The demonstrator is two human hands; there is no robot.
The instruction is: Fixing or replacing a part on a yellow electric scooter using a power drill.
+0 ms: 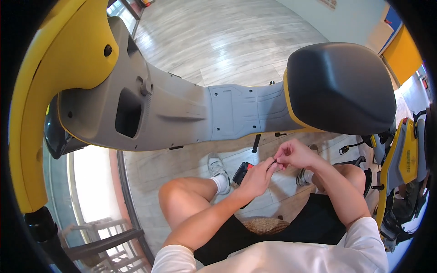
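Observation:
My left hand (pixel 256 180) and my right hand (pixel 295 154) meet fingertip to fingertip in front of the scooter. Both are closed, pinching a small dark piece (pixel 274 161) too small to name. A black and red block-shaped thing (pixel 242 173), which looks like part of a power tool, shows beside my left hand. My left hand and wrist hide the rest of it, so whether it touches the hand is unclear. Beyond my hands stands a yellow scooter with a grey footboard (pixel 234 109) and a dark rounded seat (pixel 341 86).
The scooter's yellow front (pixel 29 118) rises on the left, and its side stand (pixel 256 143) reaches toward the floor. A second yellow and grey scooter (pixel 404 159) stands close on my right. A woven stool (pixel 265 225) is under me. Grey wood-look floor (pixel 191 36) stretches beyond.

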